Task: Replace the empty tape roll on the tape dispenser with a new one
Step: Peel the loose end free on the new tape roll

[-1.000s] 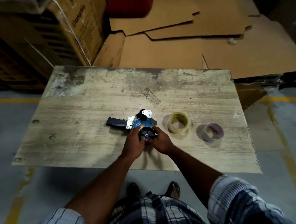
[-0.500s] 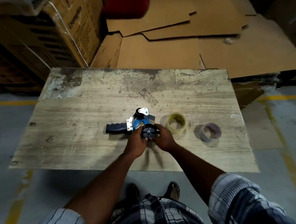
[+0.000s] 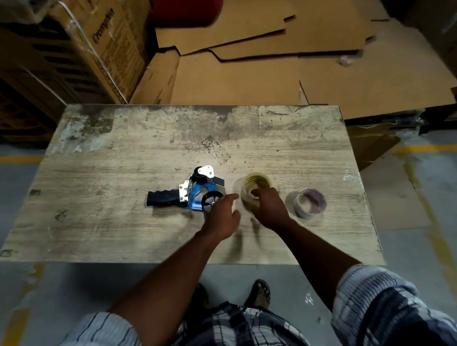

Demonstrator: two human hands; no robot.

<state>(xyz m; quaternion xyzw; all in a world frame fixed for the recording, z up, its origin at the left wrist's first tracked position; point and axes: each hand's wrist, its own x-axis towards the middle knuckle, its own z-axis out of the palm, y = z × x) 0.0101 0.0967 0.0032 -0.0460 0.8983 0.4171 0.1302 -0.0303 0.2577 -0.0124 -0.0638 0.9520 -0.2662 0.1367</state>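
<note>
The tape dispenser (image 3: 194, 195) lies on its side on the worn wooden table (image 3: 118, 219), black handle (image 3: 160, 197) pointing to your left and the round black hub (image 3: 211, 200) facing up with no roll on it. The yellowish tape roll (image 3: 257, 180) sits flat on the table just to the right of the dispenser. Your right hand (image 3: 271, 207) grips this roll at its near edge, fingers curled over the rim, and one finger appears to reach into the core. Your left hand (image 3: 222, 218) holds nothing. Its fingers are extended and relaxed, and it hovers between the hub and the roll. A thin-walled roll (image 3: 310, 204) with a purplish inner face lies further right, apart from both hands; it is probably the spent core. Expect the yellowish roll to be light and rigid, with a stiff core and a smooth outer face that may slip. Take hold across the wall, thumb outside and fingers inside the core, or span the full diameter. Avoid squeezing the wall out of round, as the core must slide over the hub. Steady the dispenser by its blue frame or handle, and keep your fingers away from the cutter end near the white plate.
</note>
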